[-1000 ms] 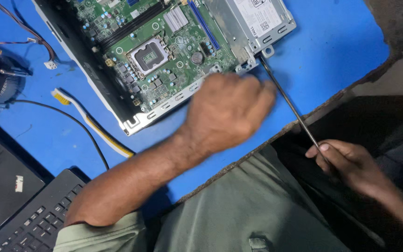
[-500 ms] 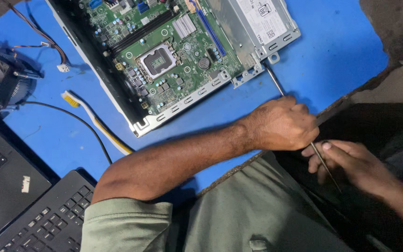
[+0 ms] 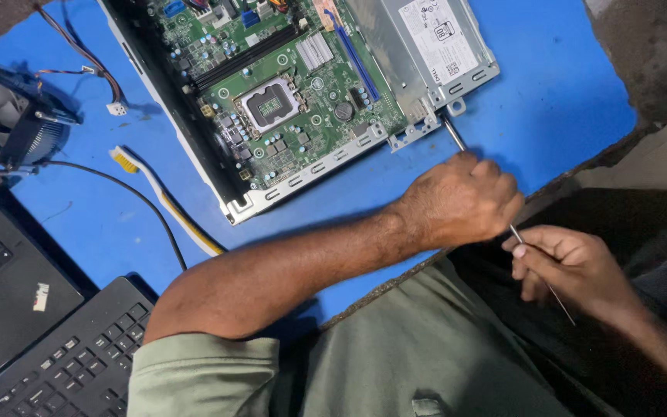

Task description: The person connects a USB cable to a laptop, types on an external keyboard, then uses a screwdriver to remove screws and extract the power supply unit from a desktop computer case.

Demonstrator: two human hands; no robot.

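Seen from above, a person sits at a blue work table with an opened small desktop computer chassis lying flat on it, its green motherboard and empty processor socket facing up so every part is within reach. The left hand reaches across the body, fingers curled shut around the middle of a long thin metal rod, probably a screwdriver shaft, steadying it low against the table. The rod's tip rests at a silver metal bracket on the chassis corner nearest the person, just below the grey metal drive cage. The right hand sits off the table edge over the lap, thumb and fingertips pinched on the rod's far end, a hold that suits turning or guiding it; no handle shows. The two hands are near each other, sharing the one tool along its slant. Left of the chassis lie a toothbrush with yellow bristles, a black cable, a heatsink fan with loose wires, and a black laptop at the lower left corner.
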